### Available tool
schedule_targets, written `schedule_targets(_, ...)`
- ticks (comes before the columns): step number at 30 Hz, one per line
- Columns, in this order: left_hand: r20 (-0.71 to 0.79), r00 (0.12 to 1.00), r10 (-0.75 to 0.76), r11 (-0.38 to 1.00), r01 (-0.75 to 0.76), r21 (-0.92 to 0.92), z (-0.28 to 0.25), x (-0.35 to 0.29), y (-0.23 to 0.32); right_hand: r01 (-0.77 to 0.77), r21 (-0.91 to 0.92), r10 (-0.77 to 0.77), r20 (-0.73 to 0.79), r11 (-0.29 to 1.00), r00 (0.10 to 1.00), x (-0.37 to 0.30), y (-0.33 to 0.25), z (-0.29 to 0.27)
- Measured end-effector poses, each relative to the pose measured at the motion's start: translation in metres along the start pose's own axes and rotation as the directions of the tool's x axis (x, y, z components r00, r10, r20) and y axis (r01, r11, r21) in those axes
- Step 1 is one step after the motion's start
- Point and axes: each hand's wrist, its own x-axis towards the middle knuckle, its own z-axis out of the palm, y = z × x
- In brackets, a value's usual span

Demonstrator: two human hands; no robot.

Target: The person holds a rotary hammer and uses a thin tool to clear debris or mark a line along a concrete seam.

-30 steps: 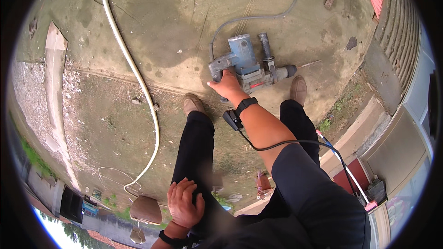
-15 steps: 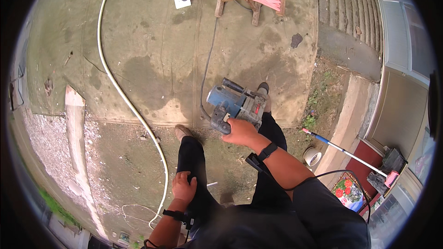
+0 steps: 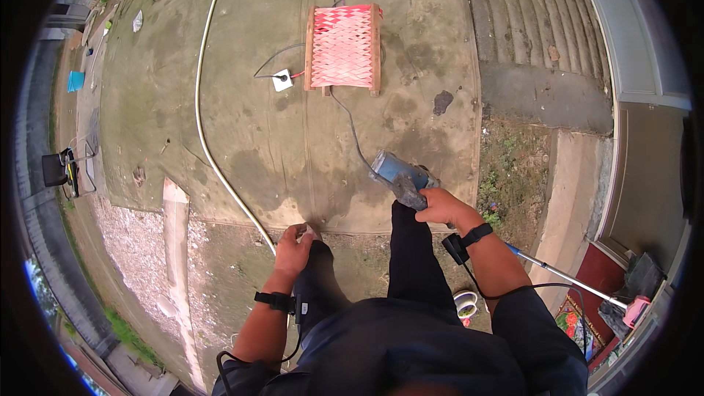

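Below and a little right of the pink woven stool (image 3: pixel 342 48), a power tool (image 3: pixel 400 174) with a blue cylindrical body and a grey rear handle is held near the person's right shin. The right hand (image 3: pixel 445 209) has its fingers closed around that handle, so it is narrow and full. The tool's front end is mostly hidden behind its body and the hand, and I cannot make out how it is angled or whether it touches the ground.

Straight below the stool, slightly to its left, the left hand (image 3: pixel 295 246) is by the left knee, fingers loosely bent. Its palm is turned from view, so I cannot tell whether it holds anything; something tan at its fingertips may be a shoe.

From the tool, a grey cable (image 3: pixel 352 128) runs up to the stool's near edge and passes under it. Just left of the stool lies a white socket block (image 3: pixel 282 81) with a black plug in it; farther left, a pale hose (image 3: pixel 202 103) curves down the olive ground sheet (image 3: pixel 257 132). Right of the stool, and lower, is a dark patch (image 3: pixel 443 103). Well to its lower right, a blue-and-white pole (image 3: pixel 568 276) slants beside a doorway, and a white pot (image 3: pixel 465 304) stands near the right leg.
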Motion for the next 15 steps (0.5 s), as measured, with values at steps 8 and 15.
schedule_targets(8, -0.082, 0.997, -0.004, 0.999, 0.0, -0.041, -0.03, 0.188, 0.117, -0.008, 0.086, 0.025, -0.205, 0.996, 0.978, -0.024, 0.04, -0.023)
schedule_targets(15, -0.139, 0.984, 0.115, 0.992, -0.106, 0.07, -0.005, 0.37, 0.144, -0.177, 0.142, 0.223, -0.444, 0.974, 0.868, -0.037, 0.029, -0.037)
